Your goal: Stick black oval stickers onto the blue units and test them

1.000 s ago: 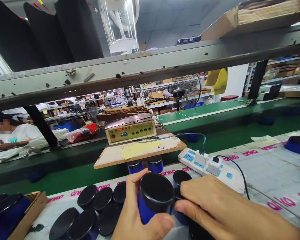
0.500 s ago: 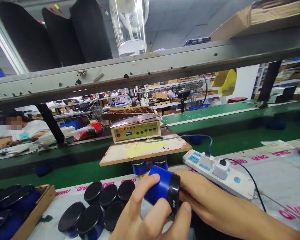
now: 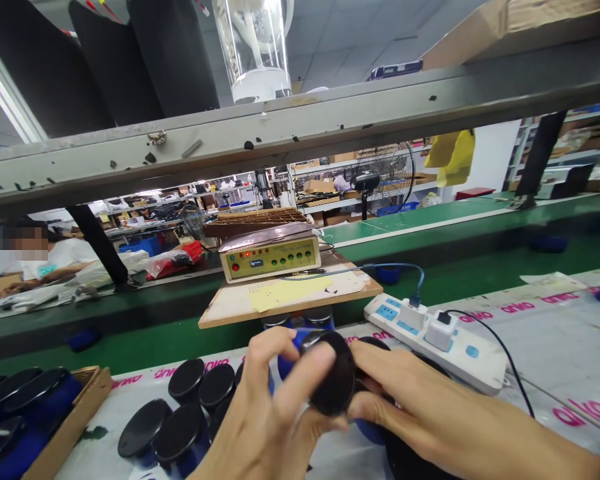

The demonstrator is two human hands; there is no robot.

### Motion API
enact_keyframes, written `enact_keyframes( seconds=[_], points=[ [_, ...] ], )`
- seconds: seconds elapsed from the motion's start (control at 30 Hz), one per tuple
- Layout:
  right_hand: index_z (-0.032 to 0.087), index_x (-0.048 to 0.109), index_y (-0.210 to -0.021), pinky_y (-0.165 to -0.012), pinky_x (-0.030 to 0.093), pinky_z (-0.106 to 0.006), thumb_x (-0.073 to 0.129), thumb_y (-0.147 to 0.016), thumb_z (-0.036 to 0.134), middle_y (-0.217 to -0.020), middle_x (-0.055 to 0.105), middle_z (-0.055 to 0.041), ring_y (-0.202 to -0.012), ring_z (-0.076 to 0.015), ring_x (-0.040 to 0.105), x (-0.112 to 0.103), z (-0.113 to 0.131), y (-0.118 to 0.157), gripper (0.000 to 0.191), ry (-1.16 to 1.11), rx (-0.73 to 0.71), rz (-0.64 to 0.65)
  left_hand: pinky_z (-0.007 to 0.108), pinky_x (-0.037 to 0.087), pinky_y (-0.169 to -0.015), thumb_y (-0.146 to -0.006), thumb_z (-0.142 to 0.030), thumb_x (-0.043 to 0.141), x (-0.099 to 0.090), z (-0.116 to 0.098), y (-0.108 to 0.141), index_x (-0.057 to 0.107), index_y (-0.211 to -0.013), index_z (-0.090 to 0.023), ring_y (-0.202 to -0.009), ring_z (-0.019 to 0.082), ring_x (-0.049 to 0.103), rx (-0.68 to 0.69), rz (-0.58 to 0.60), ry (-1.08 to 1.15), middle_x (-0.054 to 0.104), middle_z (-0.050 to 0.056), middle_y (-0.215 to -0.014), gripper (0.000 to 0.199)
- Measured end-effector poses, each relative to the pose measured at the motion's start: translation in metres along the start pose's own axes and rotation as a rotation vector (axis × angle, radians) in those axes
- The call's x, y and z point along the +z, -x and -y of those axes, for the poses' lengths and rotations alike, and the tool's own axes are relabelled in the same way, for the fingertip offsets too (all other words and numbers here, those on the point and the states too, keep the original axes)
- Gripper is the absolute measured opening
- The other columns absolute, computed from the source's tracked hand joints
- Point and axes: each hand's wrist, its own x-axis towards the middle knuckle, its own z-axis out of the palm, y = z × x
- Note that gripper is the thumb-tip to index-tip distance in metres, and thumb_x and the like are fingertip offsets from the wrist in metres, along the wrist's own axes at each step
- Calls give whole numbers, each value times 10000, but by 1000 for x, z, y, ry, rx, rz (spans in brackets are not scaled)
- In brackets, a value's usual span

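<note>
The small blue speaker [image 3: 325, 373] is turning in the hands. Half a second ago its blue side was showing; now its round black end is facing the camera. The left hand [image 3: 265, 413] is gripping it, fingers across the black end. The right hand [image 3: 410, 407] is pinching it too. It is being held up just above the tabletop [image 3: 545, 347], near the other black-topped speakers [image 3: 190, 407] on the left and the white power strip [image 3: 430, 333] on the right.

Held speaker [image 3: 330, 380]: blue body, black end cap | speakers near left [image 3: 180, 427]: black tops, blue sides | power strip [image 3: 430, 340]: white, light-blue sockets | tester box far centre [image 3: 270, 257]: yellow-green face, red and green lights | belt [image 3: 455, 267]: green | table cover [image 3: 555, 353]: grey, pink lettering
</note>
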Motion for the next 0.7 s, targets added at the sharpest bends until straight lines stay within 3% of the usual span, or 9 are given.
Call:
enact_keyframes(
  seconds=[0.07, 0.1, 0.17, 0.27, 0.37, 0.43, 0.5, 0.57, 0.7],
  points=[
    [219, 504, -809, -567, 403, -257, 459, -945, 286, -776, 626, 8, -702, -166, 592, 1, -1, 2, 159, 144, -48, 28, 338, 507, -878, -766, -329, 709, -5, 2, 0, 143, -1445, -327, -1103, 250, 551, -157, 173, 132, 468, 96, -1259, 883],
    [212, 492, -762, -527, 370, -265, 447, -950, 284, -704, 606, 10, -633, -165, 573, 2, -1, 3, 206, 234, -100, 30, 341, 500, -884, -744, -347, 725, -8, 3, -1, 140, -1447, -347, -1089, 254, 571, -232, 246, 169, 506, 82, -1278, 914],
    [201, 492, -740, -493, 312, -291, 387, -967, 238, -642, 573, 2, -547, -162, 531, 0, 0, 6, 252, 401, -213, -34, 374, 451, -950, -738, -271, 714, -13, 5, -4, 278, -1404, -378, -1122, 267, 564, -379, 260, 161, 560, 35, -1274, 803],
    [199, 507, -777, -506, 271, -315, 347, -969, 191, -652, 564, -10, -537, -162, 511, -12, 3, 17, 250, 511, -262, -278, 454, 361, -1024, -746, -182, 634, -15, 10, -6, 412, -1343, -350, -1209, 298, 498, -591, 145, 92, 516, 33, -1340, 659],
    [225, 467, -769, -512, 267, -309, 364, -970, 246, -628, 546, 7, -520, -153, 490, -26, 4, 27, 226, 464, -160, -380, 431, 416, -964, -635, -165, 707, 0, 7, 7, 451, -1323, -344, -1137, 318, 555, -691, 374, 256, 551, 45, -1299, 756],
    [236, 418, -728, -487, 241, -305, 367, -963, 305, -582, 511, 21, -478, -152, 448, -30, 0, 26, 251, 457, -29, -307, 358, 481, -845, -601, -134, 697, 19, -2, 23, 514, -1266, -354, -979, 291, 638, -707, 560, 400, 626, 35, -1166, 723],
    [234, 408, -731, -476, 237, -293, 406, -937, 343, -600, 526, 16, -488, -161, 457, -27, -8, 20, 233, 456, 99, -154, 282, 488, -681, -686, -130, 580, 38, -12, 41, 573, -1189, -361, -761, 224, 664, -716, 629, 467, 660, 14, -960, 553],
    [223, 437, -784, -496, 279, -278, 472, -887, 313, -691, 581, -8, -576, -185, 527, -18, -17, 11, 141, 418, 158, 31, 250, 462, -613, -723, -133, 506, 50, -16, 53, 604, -1128, -364, -686, 189, 639, -712, 678, 528, 635, 4, -917, 477],
    [196, 495, -891, -555, 351, -289, 562, -793, 307, -809, 625, -59, -757, -271, 600, 4, -27, 0, 162, 312, 208, 308, 258, 484, -648, -652, -233, 672, 45, 2, 55, 609, -1099, -363, -740, 199, 633, -728, 740, 696, 629, -6, -992, 470]
  ],
)
